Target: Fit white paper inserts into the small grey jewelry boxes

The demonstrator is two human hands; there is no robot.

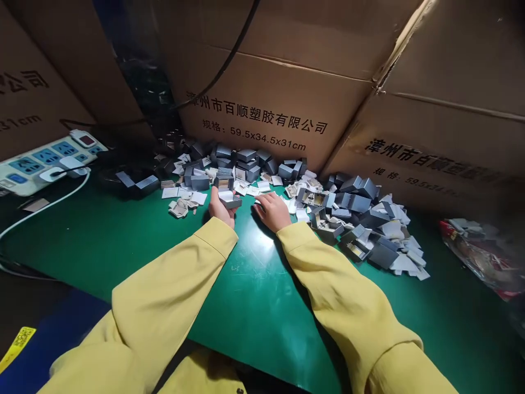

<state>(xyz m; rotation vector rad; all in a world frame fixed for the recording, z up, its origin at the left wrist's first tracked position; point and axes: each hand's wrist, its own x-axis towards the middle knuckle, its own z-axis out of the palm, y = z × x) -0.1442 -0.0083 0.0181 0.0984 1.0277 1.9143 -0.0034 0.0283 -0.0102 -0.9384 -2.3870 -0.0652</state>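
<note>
Several brown cartons (254,76) wall off the far side, printed with dark characters. Below them spreads the green bench (246,312), glossy under a bright patch of light. Two yellow sleeves (172,279) reach forward across it from the near edge. At the far left lies a white power strip (30,164) with blue sockets, and at the right edge a clear plastic bag (478,249) with red on it, partly blurred.

Loose grey boxes (383,254) are heaped to the right of the hands, with more of them in a ragged row along the foot of the cartons.

The left hand (222,210) has its fingers closed around one grey box, the held box (232,203), whose lid is swung up. The lid stands on the side away from the person, so the opened length appears to run away from the body; a white lining shows inside.

The right hand (275,210) is low over the bench, fingers bent; whether they grip anything I cannot tell, though something pale shows at the tips. From those fingers the held box lies directly to the left, near but not touching, with a strip of green between.

Smallest are the pale card pieces (263,186), strewn just beyond both hands; one group lies left of the left hand.
</note>
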